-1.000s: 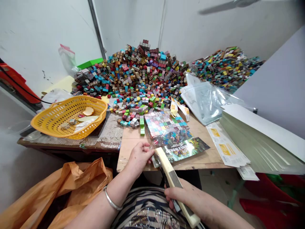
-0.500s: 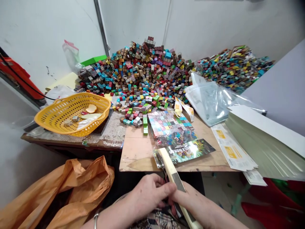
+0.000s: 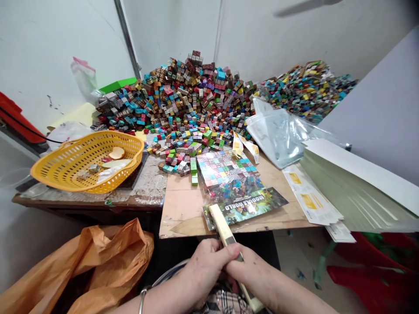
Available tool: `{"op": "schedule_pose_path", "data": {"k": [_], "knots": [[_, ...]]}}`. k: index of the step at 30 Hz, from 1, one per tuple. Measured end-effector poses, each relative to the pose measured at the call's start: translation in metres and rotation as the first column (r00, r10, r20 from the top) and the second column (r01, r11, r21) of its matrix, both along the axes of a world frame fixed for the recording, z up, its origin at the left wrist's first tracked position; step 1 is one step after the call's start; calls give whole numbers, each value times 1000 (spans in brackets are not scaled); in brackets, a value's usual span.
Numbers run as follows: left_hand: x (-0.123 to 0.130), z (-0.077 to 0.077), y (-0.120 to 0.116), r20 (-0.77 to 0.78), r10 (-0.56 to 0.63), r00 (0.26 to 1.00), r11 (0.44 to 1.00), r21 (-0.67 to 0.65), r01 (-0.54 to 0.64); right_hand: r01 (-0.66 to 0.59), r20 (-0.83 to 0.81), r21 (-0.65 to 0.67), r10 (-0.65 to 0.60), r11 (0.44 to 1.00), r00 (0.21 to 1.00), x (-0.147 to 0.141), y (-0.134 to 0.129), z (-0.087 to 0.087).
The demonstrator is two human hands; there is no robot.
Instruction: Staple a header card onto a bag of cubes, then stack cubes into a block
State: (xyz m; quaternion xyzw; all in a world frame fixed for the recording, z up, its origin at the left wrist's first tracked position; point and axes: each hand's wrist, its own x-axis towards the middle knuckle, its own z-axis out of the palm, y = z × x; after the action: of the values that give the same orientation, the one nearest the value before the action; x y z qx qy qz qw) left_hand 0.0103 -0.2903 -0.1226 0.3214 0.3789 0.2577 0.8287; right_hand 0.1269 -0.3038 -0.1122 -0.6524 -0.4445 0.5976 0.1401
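Gripping a long cream stapler [image 3: 225, 231], the right hand [image 3: 253, 267] is curled tight round its handle; the left hand [image 3: 209, 264] is closed on it too, thumb across the top; the stapler's front end is over the left part of a shiny card [image 3: 252, 205]; the card lies beside a clear bag of blocks [image 3: 229, 172] on the bench [image 3: 181, 198]; behind sits a big heap of little blocks [image 3: 196, 98].

Bare wooden board [image 3: 183, 205] gives a way in at near left; a narrower strip runs right of the header card [image 3: 247, 207]. The stapler [image 3: 224, 229] obstructs the card's near left end, heaped toy blocks [image 3: 193, 100] the far side, plastic bags [image 3: 278, 135] the far right.
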Motion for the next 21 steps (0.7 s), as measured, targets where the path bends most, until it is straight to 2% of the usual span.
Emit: {"op": "schedule_pose_path", "data": {"k": [3, 8, 12, 16, 21], "knots": [[1, -2, 1, -51, -3, 999, 1000, 14, 4, -7, -29, 25, 8, 1000, 1000, -1, 0, -1], [-1, -4, 3, -92, -21, 996, 1000, 6, 21, -4, -49, -7, 4, 1000, 999, -4, 2, 4], [-1, -7, 1, -88, -27, 996, 998, 51, 32, 7, -61, -27, -8, 1000, 998, -5, 1, 3], [2, -9, -1, -84, -18, 996, 996, 90, 26, 15, -79, 8, -15, 1000, 997, -4, -4, 2], [-1, -6, -1, -35, -73, 997, 992, 103, 76, 49, -223, 39, -39, 998, 974, 5, -12, 20]]}}
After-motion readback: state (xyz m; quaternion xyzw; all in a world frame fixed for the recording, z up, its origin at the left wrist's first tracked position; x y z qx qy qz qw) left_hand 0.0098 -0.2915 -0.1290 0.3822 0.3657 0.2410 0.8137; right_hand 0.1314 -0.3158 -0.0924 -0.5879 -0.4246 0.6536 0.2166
